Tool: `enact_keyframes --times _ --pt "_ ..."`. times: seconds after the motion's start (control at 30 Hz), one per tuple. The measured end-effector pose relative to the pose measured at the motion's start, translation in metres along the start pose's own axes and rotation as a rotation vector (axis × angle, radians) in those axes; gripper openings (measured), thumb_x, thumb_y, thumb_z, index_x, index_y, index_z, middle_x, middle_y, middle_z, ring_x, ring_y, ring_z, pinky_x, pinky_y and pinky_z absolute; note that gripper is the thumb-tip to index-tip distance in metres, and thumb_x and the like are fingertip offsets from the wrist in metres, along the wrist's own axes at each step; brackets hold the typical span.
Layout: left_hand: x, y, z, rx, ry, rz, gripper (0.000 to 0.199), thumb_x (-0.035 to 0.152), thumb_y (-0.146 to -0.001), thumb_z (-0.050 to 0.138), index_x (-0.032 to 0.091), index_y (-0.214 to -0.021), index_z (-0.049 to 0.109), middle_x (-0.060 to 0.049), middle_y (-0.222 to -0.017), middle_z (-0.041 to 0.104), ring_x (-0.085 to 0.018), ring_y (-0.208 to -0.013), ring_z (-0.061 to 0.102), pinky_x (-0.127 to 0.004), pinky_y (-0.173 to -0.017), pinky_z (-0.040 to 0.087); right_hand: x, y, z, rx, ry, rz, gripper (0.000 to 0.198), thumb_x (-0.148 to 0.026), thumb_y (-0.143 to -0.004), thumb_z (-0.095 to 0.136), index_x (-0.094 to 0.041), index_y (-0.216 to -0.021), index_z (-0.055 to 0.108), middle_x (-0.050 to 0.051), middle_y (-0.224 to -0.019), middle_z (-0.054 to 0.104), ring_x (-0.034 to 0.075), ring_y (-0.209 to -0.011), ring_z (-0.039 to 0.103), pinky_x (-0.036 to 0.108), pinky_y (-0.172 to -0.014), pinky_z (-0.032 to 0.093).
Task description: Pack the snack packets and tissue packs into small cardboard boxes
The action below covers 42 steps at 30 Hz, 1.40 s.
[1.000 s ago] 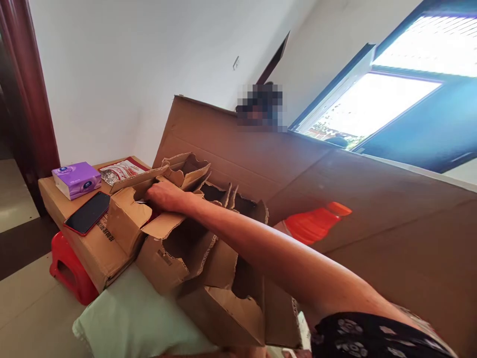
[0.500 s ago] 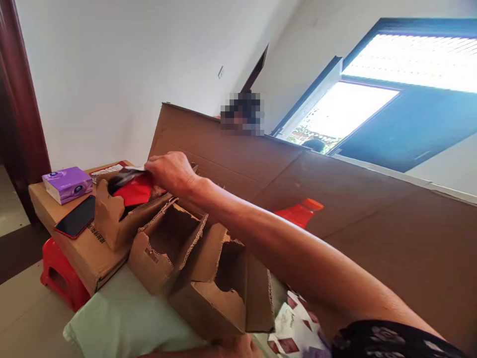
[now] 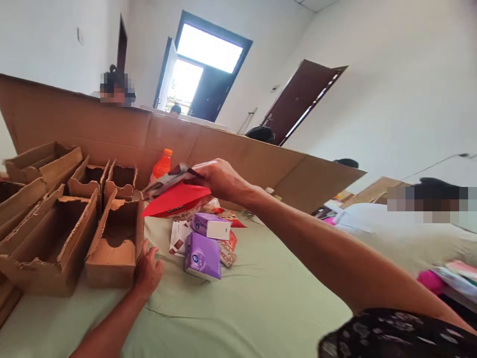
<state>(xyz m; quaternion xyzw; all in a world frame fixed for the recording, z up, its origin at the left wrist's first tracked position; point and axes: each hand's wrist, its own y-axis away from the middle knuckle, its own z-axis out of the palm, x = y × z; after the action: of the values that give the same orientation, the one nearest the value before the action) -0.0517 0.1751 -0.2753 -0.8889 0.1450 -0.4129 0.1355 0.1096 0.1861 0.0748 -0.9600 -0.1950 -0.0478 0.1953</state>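
Note:
Several flat packets, a red packet and a grey one among them, are pinched in my right hand above the cloth. Behind them is a bottle of orange-red liquid with an orange cap. My left hand rests on the cloth against the right side of an open cardboard box, fingers apart, with nothing seen in it. Below the packets lie two purple tissue packs, a white patterned packet and a bag of snacks.
More open cardboard boxes stand in rows at the left. A tall cardboard panel runs behind the table, which has a pale green cloth. Other people are beyond the panel and at the right.
The view has swung right. My right hand has come away from the box at the far left with the packets in it, over the cloth. My left hand now shows beside a box.

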Motion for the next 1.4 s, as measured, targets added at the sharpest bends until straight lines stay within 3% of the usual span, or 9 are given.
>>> enact_keyframes --times 0.17,0.33,0.57,0.7,0.83,1.07,1.13,1.23,1.4 --pt "-0.002 -0.001 -0.009 0.062 -0.15 -0.014 0.031 0.036 -0.096 0.067 0.019 -0.122 0.065 -0.011 -0.144 0.056 -0.03 -0.13 0.055 -0.056 -0.109 0.048 0.076 0.027 0.021 -0.051 0.224 0.233 0.029 -0.023 -0.094 0.049 -0.022 -0.09 0.077 0.006 -0.097 0.078 0.022 -0.087 0.069 0.029 -0.063 0.034" --pt "0.002 -0.003 -0.016 0.102 -0.235 -0.015 0.033 0.037 -0.096 0.066 0.019 -0.124 0.064 -0.011 -0.142 0.058 -0.029 -0.128 0.057 -0.055 -0.107 0.049 0.11 0.047 0.058 -0.008 0.162 0.266 0.034 -0.021 -0.098 0.045 -0.017 -0.115 0.074 0.016 -0.127 0.071 0.027 -0.11 0.067 0.035 -0.085 0.043" --pt "0.015 0.002 -0.03 0.148 -0.212 -0.009 0.036 0.04 -0.095 0.067 0.018 -0.124 0.063 -0.012 -0.142 0.057 -0.03 -0.13 0.055 -0.057 -0.11 0.046 0.121 0.117 0.116 -0.103 0.02 0.255 0.05 -0.01 -0.09 0.046 -0.024 -0.132 0.069 0.014 -0.146 0.06 0.026 -0.101 0.072 0.035 -0.077 0.052" --pt "0.035 -0.005 -0.033 0.139 -0.127 0.002 0.046 0.042 -0.096 0.064 0.018 -0.135 0.057 -0.014 -0.15 0.05 -0.033 -0.139 0.049 -0.06 -0.114 0.042 0.134 0.152 0.132 0.021 -0.103 0.236 0.047 -0.014 -0.095 0.042 -0.021 -0.134 0.067 0.014 -0.154 0.053 0.029 -0.119 0.066 0.043 -0.096 0.05" --pt "0.056 -0.015 -0.031 0.114 -0.069 -0.008 0.051 0.045 -0.099 0.056 0.018 -0.142 0.051 -0.017 -0.155 0.045 -0.034 -0.146 0.042 -0.059 -0.119 0.037 0.143 0.195 0.179 0.197 -0.296 0.224 0.036 -0.015 -0.092 0.049 -0.019 -0.118 0.075 0.015 -0.145 0.061 0.03 -0.125 0.062 0.044 -0.096 0.052" --pt "0.088 0.037 -0.022 -0.01 -0.035 0.019 0.061 0.053 -0.095 0.055 0.021 -0.147 0.048 -0.019 -0.158 0.042 -0.036 -0.147 0.043 -0.06 -0.116 0.041 0.149 0.28 0.271 0.239 -0.515 0.518 0.043 -0.025 -0.09 0.055 -0.022 -0.132 0.066 0.016 -0.152 0.054 0.029 -0.112 0.068 0.044 -0.084 0.056" --pt "0.1 0.054 -0.018 -0.055 -0.041 0.05 0.068 0.052 -0.091 0.061 0.023 -0.15 0.044 -0.019 -0.161 0.037 -0.038 -0.149 0.039 -0.063 -0.116 0.039 0.148 0.288 0.281 0.165 -0.563 0.55 0.049 -0.03 -0.089 0.057 -0.02 -0.138 0.061 0.018 -0.15 0.055 0.028 -0.107 0.07 0.045 -0.087 0.056" --pt "0.118 0.067 -0.004 -0.106 -0.056 0.1 0.08 0.046 -0.087 0.069 0.028 -0.156 0.034 -0.017 -0.167 0.028 -0.039 -0.153 0.032 -0.064 -0.119 0.035 0.141 0.285 0.286 0.092 -0.556 0.498 0.058 -0.029 -0.086 0.059 -0.02 -0.143 0.057 0.017 -0.149 0.057 0.032 -0.128 0.06 0.047 -0.096 0.051" --pt "0.132 0.052 0.027 -0.092 -0.09 0.117 0.072 0.035 -0.094 0.062 0.026 -0.157 0.029 -0.019 -0.167 0.025 -0.035 -0.155 0.029 -0.062 -0.121 0.032 0.134 0.269 0.282 0.025 -0.472 0.454 0.054 -0.022 -0.086 0.057 -0.021 -0.14 0.062 0.014 -0.153 0.054 0.031 -0.125 0.059 0.045 -0.098 0.047"
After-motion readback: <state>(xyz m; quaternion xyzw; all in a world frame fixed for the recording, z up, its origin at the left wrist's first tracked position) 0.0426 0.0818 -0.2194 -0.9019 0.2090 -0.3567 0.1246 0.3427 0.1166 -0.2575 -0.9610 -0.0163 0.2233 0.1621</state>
